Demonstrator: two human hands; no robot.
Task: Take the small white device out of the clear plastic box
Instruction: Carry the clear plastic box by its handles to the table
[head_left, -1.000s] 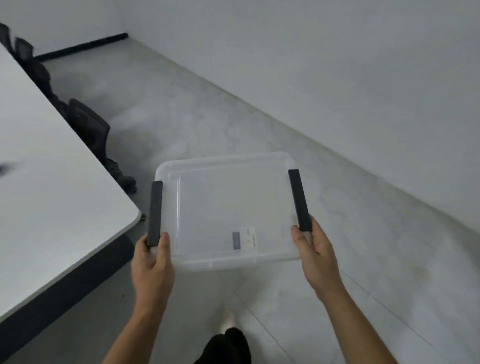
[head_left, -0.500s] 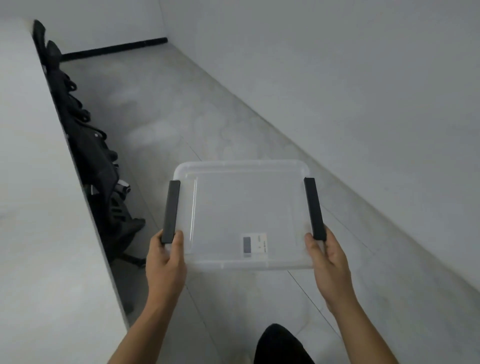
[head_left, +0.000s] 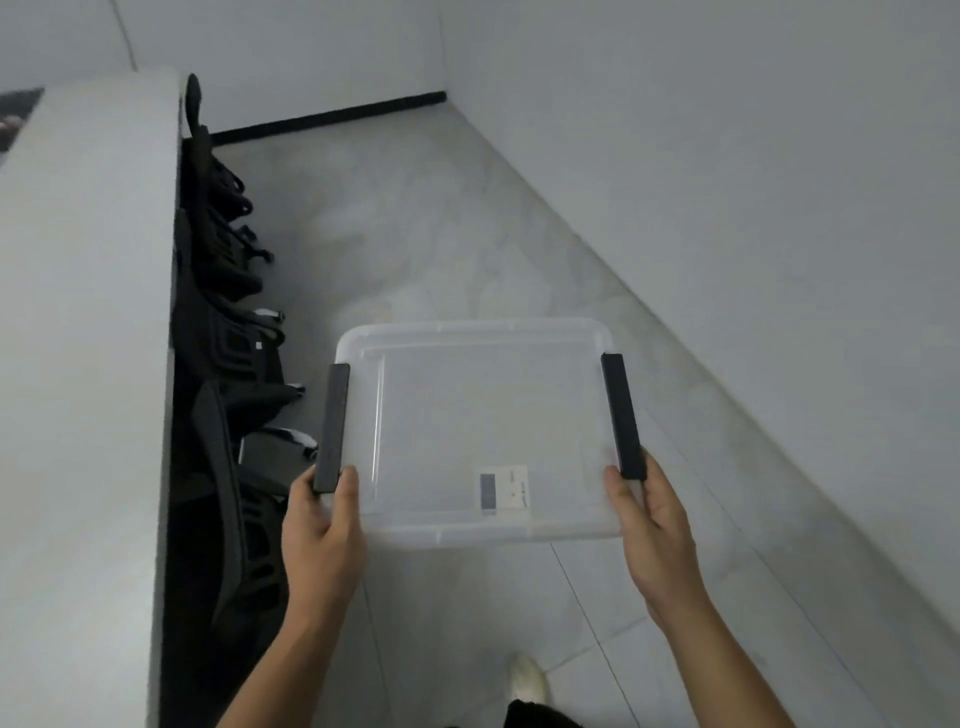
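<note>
A long white desk (head_left: 83, 364) runs along the left, black chairs (head_left: 223, 364) tucked under its right edge, and the grey floor (head_left: 441, 234) stretches ahead to a wall. The clear plastic box (head_left: 478, 431) is carried in the air above the floor, lid on, held level, its long axis running left to right, with black latches on both short sides. Both forearms reach forward. The left hand (head_left: 322, 535) grips the near left corner below the left latch (head_left: 332, 428); the right hand (head_left: 652, 535) grips the near right corner below the right latch (head_left: 623, 415). A small white device cannot be made out; only a label (head_left: 504, 491) shows near the front edge. Compared with half a second ago, the view has swung: the desk edge now runs nearly straight ahead.
</note>
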